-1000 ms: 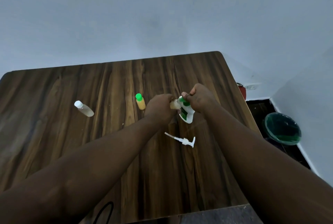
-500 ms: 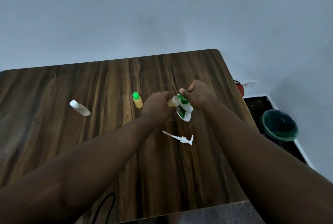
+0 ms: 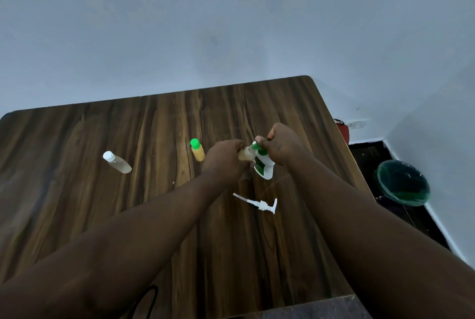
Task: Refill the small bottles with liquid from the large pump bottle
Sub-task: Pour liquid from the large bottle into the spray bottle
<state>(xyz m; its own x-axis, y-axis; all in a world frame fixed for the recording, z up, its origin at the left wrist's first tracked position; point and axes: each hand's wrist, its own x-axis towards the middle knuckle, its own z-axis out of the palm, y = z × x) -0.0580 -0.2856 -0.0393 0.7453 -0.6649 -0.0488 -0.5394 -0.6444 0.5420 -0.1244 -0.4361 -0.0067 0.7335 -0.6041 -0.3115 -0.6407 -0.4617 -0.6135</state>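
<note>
wooden table (image 3: 102, 216): left hand (image 3: 225, 155) grips small bottle (image 3: 245, 154), right hand (image 3: 281, 144) its cap

The table (image 3: 128, 216) fills the lower and middle frame, with the wall behind it across the top. Near the frame's centre, the left hand (image 3: 226, 158) and right hand (image 3: 280, 144) meet above the tabletop: a small bottle (image 3: 244, 155) sits in the left hand, its mouth against the top of the large bottle (image 3: 264, 167) held by the right. Just left of the left hand stands a capped small bottle (image 3: 197, 150); further left lies another capped bottle (image 3: 117, 162) on its side. Below the hands, the pump head (image 3: 259, 204) lies on the table. At the right edge, on the floor, sits a bin (image 3: 403, 182).
</note>
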